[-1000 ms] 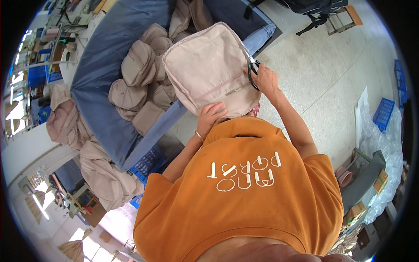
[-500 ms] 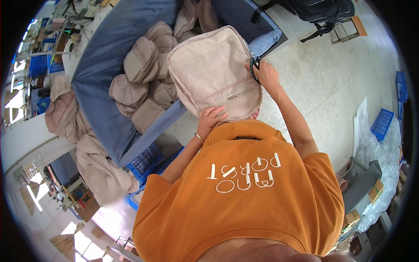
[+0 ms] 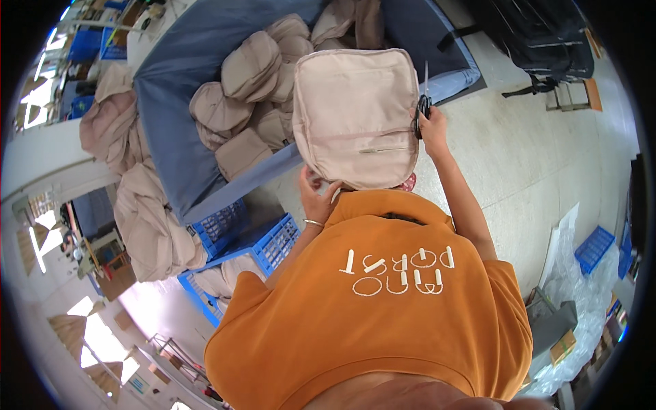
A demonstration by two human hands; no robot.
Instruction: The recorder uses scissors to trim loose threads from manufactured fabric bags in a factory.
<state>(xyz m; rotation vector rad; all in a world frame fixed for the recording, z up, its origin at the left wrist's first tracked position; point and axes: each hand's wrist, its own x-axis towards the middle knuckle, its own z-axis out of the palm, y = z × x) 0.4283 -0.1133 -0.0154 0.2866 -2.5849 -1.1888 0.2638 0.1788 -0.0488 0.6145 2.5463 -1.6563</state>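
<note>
A square beige fabric bag (image 3: 355, 99) with a zipper on its front is in front of my chest. My left hand (image 3: 316, 201) is at its lower left corner, fingers curled around the edge. The fingertips are partly hidden there. In my right hand (image 3: 433, 131) is a pair of scissors (image 3: 424, 109) with black handles, at the bag's right edge. The blades point away from me, and this hand's fingers are close against the bag's side.
A big blue fabric-lined bin (image 3: 164, 116) beyond the bag holds several beige bags (image 3: 249, 65). More beige fabric pieces (image 3: 154, 225) hang at its left. Blue plastic crates (image 3: 273, 242) stand below it. To the right are a black backpack (image 3: 547, 48), a blue basket (image 3: 594, 249) and clear plastic sheeting (image 3: 581, 328).
The bag has turned more upright and shifted right in view. My left hand has moved from its front to the lower left corner. The scissors now point away from me.
</note>
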